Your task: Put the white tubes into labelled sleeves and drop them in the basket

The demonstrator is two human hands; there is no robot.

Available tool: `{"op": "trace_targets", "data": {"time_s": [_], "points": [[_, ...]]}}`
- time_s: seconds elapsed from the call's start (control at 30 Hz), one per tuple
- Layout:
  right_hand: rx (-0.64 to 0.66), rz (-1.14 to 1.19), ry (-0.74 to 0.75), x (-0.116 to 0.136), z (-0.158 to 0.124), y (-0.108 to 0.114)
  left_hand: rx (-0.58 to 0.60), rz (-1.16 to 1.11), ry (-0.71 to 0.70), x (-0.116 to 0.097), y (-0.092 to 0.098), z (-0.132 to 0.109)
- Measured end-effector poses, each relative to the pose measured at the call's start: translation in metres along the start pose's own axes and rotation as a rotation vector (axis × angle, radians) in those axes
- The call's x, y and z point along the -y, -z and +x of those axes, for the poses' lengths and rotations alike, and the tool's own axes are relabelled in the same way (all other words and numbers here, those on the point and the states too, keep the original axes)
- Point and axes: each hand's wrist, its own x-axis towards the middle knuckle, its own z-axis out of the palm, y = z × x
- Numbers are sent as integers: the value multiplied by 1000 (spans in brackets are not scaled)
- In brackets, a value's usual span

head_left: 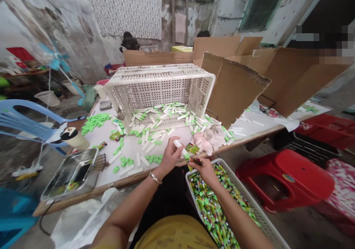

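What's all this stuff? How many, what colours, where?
table: one, white, centre
tipped crate: one, whitish, on table
loose tubes: many, white, crate and table
caps: many, green, table
held tube: one, white-green, centre
cloth: one, pink, on table
tray: one, silver, left
cardboard: several, brown, back
fan: one, blue, left
chair: one, blue, left
stool: one, red, right
low crate: one, whitish, bottom right
wrapped pieces: many, multicoloured, low crate
left hand: one, bare, on held tube
right hand: one, bare, on dark wrapper
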Motion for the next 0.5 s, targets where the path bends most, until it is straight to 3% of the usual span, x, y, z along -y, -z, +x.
{"op": "trace_targets", "data": {"time_s": [0.2, 0.37, 0.5], "points": [[48, 64, -59, 0, 0, 3, 43, 64, 90, 6, 4, 1], [161, 127, -121, 5, 1, 6, 85, 128, 165, 7, 3, -2], [106, 170, -163, 6, 1, 7, 61, 349, 110, 14, 3, -6]]}}
